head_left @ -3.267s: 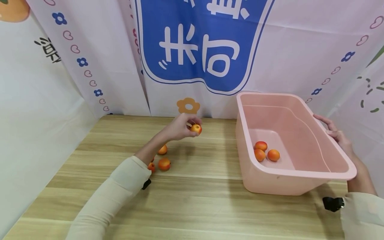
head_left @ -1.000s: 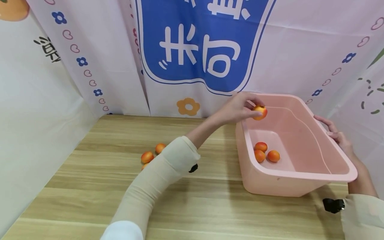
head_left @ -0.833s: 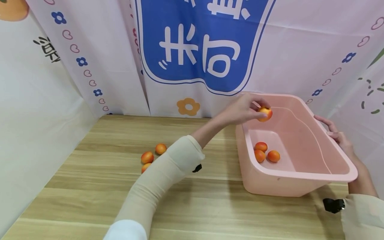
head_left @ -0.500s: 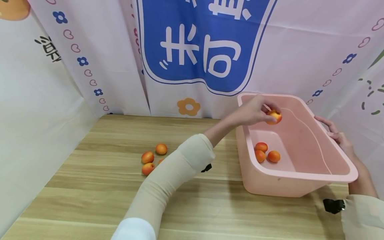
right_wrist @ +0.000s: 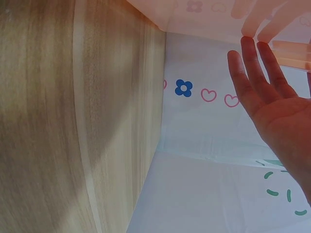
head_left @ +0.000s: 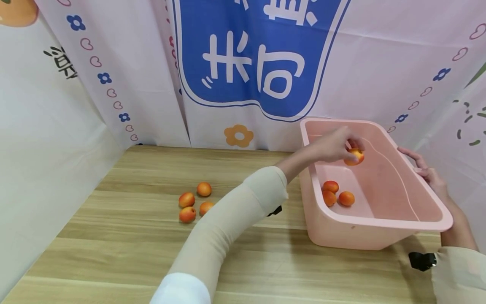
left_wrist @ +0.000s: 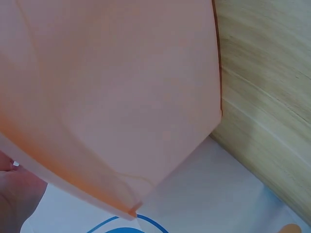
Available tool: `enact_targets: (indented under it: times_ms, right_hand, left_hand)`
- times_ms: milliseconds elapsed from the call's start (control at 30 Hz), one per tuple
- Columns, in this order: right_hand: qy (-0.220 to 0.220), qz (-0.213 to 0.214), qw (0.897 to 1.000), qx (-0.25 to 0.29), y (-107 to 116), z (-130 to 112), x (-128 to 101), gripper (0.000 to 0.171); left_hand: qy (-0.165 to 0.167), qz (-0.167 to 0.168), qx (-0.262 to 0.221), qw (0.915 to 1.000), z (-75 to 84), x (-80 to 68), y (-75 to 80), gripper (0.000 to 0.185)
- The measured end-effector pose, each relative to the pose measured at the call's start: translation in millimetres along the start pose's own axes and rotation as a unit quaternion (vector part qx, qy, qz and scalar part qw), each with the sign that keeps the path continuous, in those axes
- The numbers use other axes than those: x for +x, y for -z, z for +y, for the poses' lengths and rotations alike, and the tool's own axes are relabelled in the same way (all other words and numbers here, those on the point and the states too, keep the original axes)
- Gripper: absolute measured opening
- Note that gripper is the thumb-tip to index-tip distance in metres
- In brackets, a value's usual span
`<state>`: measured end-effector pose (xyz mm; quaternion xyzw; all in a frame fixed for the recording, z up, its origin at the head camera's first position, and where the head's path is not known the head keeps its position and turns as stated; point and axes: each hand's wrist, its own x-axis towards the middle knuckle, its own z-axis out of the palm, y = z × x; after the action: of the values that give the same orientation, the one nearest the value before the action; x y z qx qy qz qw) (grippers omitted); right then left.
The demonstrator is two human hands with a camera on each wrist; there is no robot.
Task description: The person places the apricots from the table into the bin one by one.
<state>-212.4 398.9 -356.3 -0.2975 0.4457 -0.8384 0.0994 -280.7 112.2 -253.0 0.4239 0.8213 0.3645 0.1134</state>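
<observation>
Orange-red fruit point(head_left: 355, 156), one piece, head view: pinched in the fingertips of the left hand point(head_left: 334, 145), held over the far inner part of the pink plastic tub point(head_left: 379, 221), at about 2 o'clock from the frame's centre. Fruit sits at 4 o'clock of the hand, touching thumb and fingers, above the tub floor. Left arm: cream sleeve point(head_left: 228, 223) stretched from 6 o'clock up toward 2 o'clock, crossing the tub's near-left rim, wrist bent slightly down. Three fruits in the tub point(head_left: 337, 193), lying together on its floor at 7 o'clock of the held fruit, well below it. Four fruits on the wooden table point(head_left: 195, 202), clustered at 9 o'clock of the sleeve. Right hand point(head_left: 427, 171): fingers straight, resting along the tub's right rim at 3 o'clock.

Left wrist view: pink tub wall point(left_wrist: 112, 92) fills most of the frame; wooden table point(left_wrist: 272, 97) at 3 o'clock; a bit of the hand at 8 o'clock, its grip not discernible here; fruit not seen.

Right wrist view: right hand point(right_wrist: 274, 102) at 3 o'clock, palm showing, fingers extended side by side, tips against the tub rim point(right_wrist: 291, 51) at 1 o'clock; table point(right_wrist: 73, 121) at 9 o'clock.
</observation>
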Motion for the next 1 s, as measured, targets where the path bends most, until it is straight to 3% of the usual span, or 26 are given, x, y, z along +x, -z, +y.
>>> enact_targets:
  times_ms: [300,533,1000]
  right_hand:
    - [0.002,0.001,1.0,-0.027,-2,0,0,0.078]
    - [-0.001,0.028,0.997,-0.074,-6,-2,-1,0.075]
    - [-0.001,0.005,1.0,-0.029,-2,0,-1,0.079]
  left_hand:
    - [0.03,-0.024,0.001,0.9993,3.0,14.3,-7.2,0.03]
    - [0.03,-0.034,0.011,0.9989,0.4,24.9,-13.2,0.03]
    - [0.087,-0.039,0.014,0.9953,-5.3,33.7,-23.7,0.034]
